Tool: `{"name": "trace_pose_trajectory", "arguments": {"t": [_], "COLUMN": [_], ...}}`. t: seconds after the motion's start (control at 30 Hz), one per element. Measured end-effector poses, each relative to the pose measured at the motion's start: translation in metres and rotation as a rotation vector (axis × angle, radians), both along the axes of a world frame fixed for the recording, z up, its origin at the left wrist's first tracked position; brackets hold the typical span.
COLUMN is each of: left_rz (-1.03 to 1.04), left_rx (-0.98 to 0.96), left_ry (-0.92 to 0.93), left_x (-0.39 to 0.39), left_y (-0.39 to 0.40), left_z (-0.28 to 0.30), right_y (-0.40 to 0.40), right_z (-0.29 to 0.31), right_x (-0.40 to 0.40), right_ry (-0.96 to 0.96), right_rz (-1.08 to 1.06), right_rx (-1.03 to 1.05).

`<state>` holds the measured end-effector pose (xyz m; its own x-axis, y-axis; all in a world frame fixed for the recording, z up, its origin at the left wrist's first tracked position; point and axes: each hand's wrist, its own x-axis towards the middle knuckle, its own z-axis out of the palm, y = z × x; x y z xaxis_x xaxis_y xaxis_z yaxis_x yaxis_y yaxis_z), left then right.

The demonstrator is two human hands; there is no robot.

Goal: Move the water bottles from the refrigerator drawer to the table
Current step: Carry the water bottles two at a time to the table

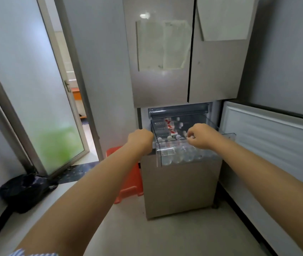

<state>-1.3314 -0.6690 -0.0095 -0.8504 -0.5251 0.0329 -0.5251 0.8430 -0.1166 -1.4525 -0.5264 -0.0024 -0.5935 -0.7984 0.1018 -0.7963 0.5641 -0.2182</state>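
A clear plastic refrigerator drawer (159, 154) stands pulled out below the closed upper doors. Several clear water bottles (177, 156) with white caps lie inside it, some with red-and-white labels toward the back. My left hand (141, 140) is curled at the drawer's left front corner, its fingers hidden behind the hand. My right hand (200, 135) grips the drawer's front rim near the middle, fingers closed over the edge. Neither hand holds a bottle.
An open lower fridge door (269, 145) swings out on the right. An orange plastic stool (128, 174) sits left of the fridge. A black bag (25, 191) lies by a glass door (41, 108) at left. A pale surface (27, 215) runs along the lower left.
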Motion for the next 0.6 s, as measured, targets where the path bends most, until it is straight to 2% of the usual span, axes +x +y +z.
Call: {"name": "trace_pose_trajectory", "arguments": {"t": [0.4,0.6], "left_rz": [-0.06,-0.067], "left_rx": [0.277,0.357], "left_ry": [-0.088,-0.188], "left_x": [-0.196,-0.274], "left_y": [-0.147,-0.188], "left_z": [-0.051,-0.094], "right_y": [-0.144,-0.178], "right_z": [-0.043,-0.082], "right_x": [-0.177,-0.257], "right_ry": [-0.104,-0.206], "right_rz": [-0.068,-0.146], "right_rx": [0.142,0.258]}}
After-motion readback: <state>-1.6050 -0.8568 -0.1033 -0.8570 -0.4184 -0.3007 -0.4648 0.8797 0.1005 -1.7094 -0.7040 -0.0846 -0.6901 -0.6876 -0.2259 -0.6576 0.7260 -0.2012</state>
